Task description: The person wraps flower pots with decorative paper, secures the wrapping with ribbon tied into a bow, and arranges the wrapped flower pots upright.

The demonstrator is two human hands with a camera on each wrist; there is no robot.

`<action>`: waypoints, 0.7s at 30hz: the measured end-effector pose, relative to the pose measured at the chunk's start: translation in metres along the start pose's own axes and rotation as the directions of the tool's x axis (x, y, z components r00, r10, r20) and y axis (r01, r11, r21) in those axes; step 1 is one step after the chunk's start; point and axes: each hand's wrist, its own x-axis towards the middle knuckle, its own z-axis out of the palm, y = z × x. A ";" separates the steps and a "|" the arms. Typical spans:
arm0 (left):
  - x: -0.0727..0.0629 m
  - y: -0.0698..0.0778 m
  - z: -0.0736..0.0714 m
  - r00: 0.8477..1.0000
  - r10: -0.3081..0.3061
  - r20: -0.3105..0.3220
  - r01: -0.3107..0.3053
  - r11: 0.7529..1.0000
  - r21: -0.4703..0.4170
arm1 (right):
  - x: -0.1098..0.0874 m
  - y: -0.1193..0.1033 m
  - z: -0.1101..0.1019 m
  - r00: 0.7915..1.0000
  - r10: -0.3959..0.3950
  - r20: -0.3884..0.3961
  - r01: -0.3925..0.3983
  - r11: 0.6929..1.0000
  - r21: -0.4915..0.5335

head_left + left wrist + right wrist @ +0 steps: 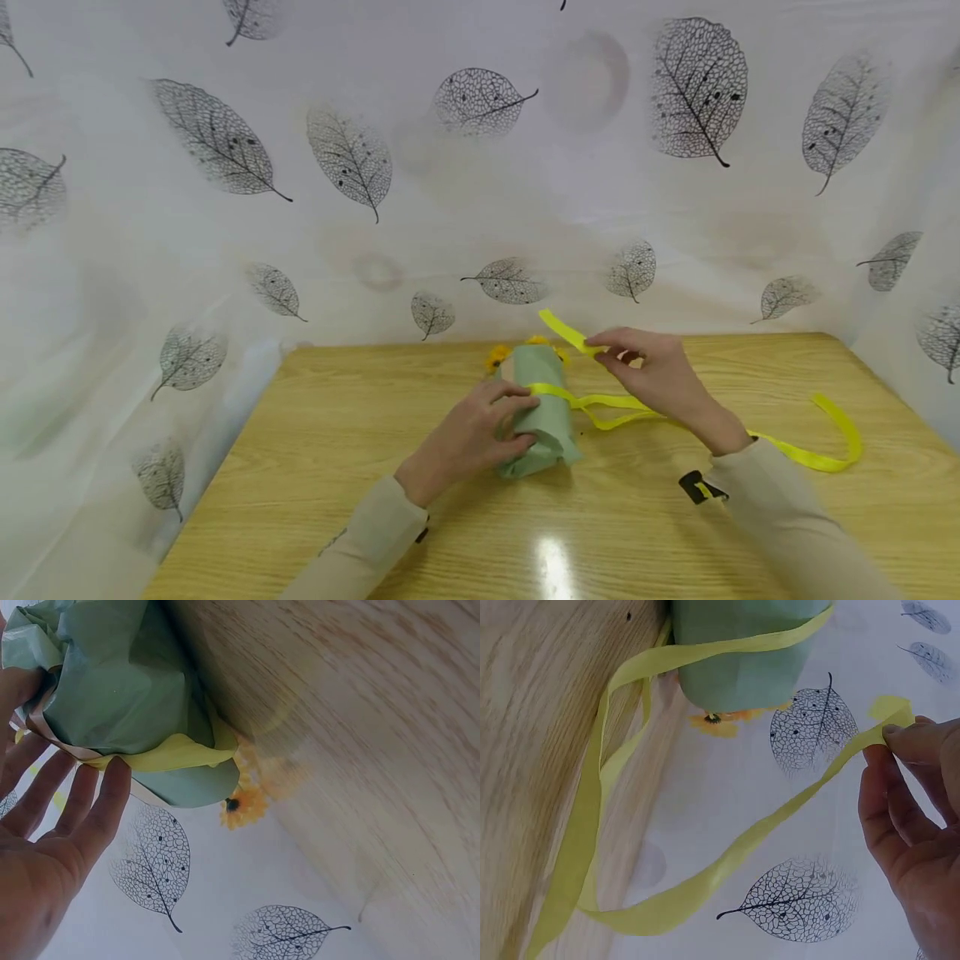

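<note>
A small bouquet of orange-yellow flowers (244, 808) wrapped in green paper (551, 421) lies on the table, blooms toward the back. A yellow ribbon (551, 389) passes round the wrapping, and its two lengths run off to the right. My left hand (476, 425) grips the bouquet's left side. Its fingertips (115, 769) lie right at the ribbon band, with the thumb on the paper. Raised to the right of the bouquet, my right hand (652, 371) pinches the ribbon near one end between thumb and fingers; a short tail sticks out past them in the head view.
The ribbon's other end (851, 433) curls on the wooden table (337, 433) at the right. A pale cloth printed with dark leaves (480, 200) hangs behind the table and along its sides. A small black strap piece (693, 487) shows at the right sleeve.
</note>
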 end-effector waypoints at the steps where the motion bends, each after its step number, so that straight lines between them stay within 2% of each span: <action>1: 0.000 0.000 0.000 1.000 0.004 -0.002 -0.004 1.000 -0.001 | 0.003 0.001 0.004 0.997 -0.071 0.012 0.071 0.997 -0.023; 3: 0.000 0.000 0.000 1.000 0.010 -0.007 -0.010 1.000 0.000 | 0.008 0.003 0.011 0.984 -0.174 0.033 0.175 0.983 -0.059; 6: 0.000 0.000 0.001 1.000 0.016 -0.012 -0.016 1.000 -0.002 | 0.014 0.004 0.023 0.968 -0.242 0.065 0.247 0.966 -0.081; 15: -0.002 0.001 0.001 0.999 0.043 -0.033 -0.042 0.999 0.009 | 0.029 -0.010 0.048 0.944 -0.288 0.160 0.300 0.952 -0.056; 21: -0.002 -0.001 0.000 0.998 0.045 -0.040 -0.044 0.999 0.031 | 0.027 -0.013 0.046 0.941 -0.307 0.142 0.320 0.944 -0.079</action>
